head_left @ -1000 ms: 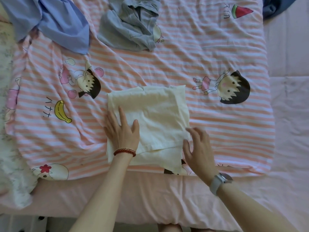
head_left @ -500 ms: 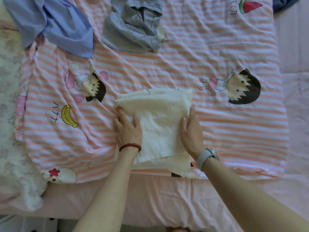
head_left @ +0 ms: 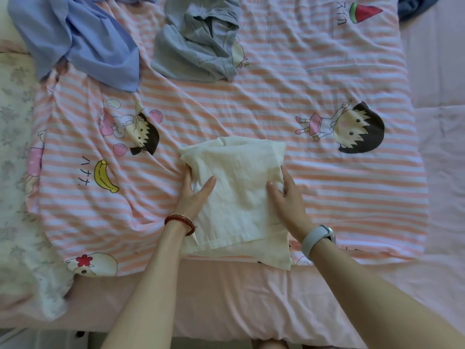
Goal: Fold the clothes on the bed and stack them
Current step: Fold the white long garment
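We are in a home bedroom, standing at the edge of a bed [head_left: 226, 306] with a pale pink sheet. A pink-and-white striped cartoon blanket [head_left: 276, 102] is spread over it, printed with a child character, a banana and a watermelon slice. Loose clothes lie on it, and a floral quilt [head_left: 15, 172] sits alongside.

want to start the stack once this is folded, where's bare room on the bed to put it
The striped sheet is bare right of the cream garment, around the cartoon girl, and between the banana print and the left hand. The far left is crowded by the blue shirt and the grey garment.
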